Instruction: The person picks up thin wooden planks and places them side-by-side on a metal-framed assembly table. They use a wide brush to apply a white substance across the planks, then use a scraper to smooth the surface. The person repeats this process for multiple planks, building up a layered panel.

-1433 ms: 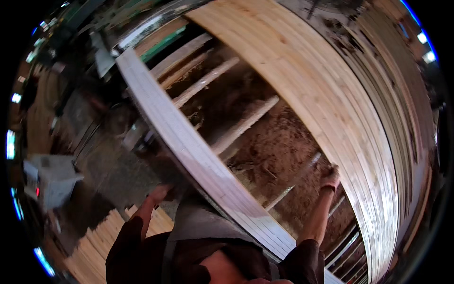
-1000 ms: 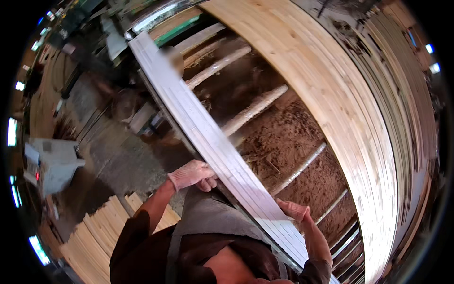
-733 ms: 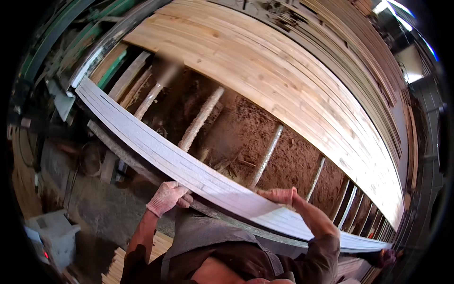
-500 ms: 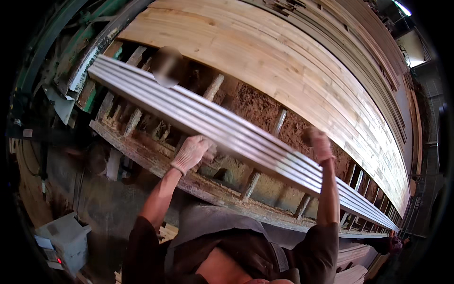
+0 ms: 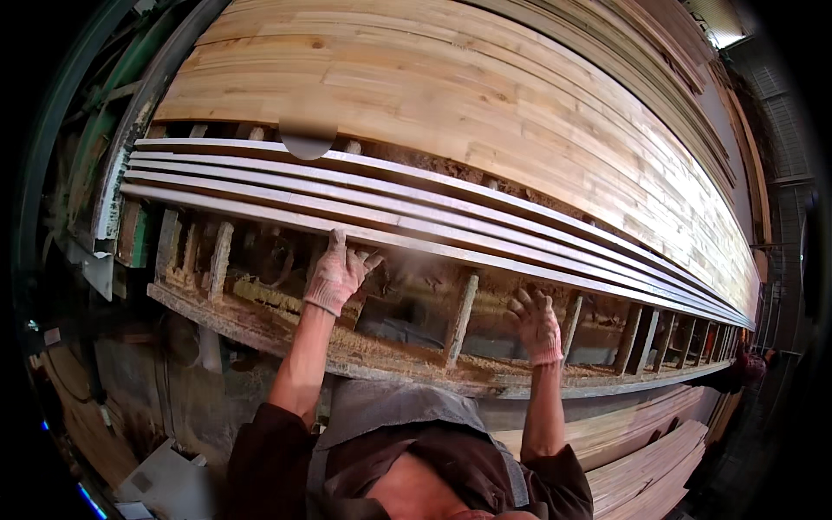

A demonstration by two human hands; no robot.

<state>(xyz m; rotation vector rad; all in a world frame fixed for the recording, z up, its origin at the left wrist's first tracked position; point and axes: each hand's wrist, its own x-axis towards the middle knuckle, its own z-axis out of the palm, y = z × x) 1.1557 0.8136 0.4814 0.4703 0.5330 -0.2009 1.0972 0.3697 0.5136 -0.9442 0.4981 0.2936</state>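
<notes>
Several long, narrow wooden strips (image 5: 416, 227) lie roughly parallel across a slatted frame, with dark gaps between them that narrow toward the far right. My left hand (image 5: 336, 276), in a pale glove, has its fingers stretched out. One fingertip meets the near edge of the closest strip, or lies just under it; I cannot tell which. Over the frame's slats, on the near side of the strips, my gloved right hand (image 5: 537, 328) is open with its fingers apart. Nothing is in either hand. Beyond the strips lies a wide panel of joined boards (image 5: 416, 95).
Wooden slats (image 5: 461, 321) cross the frame, with sawdust between them. A rough front rail (image 5: 247, 331) runs along the near side. Green and white metalwork (image 5: 113, 208) stands at the left. Boards (image 5: 650, 485) are stacked at lower right, and a person (image 5: 745, 371) is at the far right end.
The strips, packed side by side before, now lie spread apart with gaps. My right hand has come back from beyond them to the near side and opened. My left hand's fingers have stretched out.
</notes>
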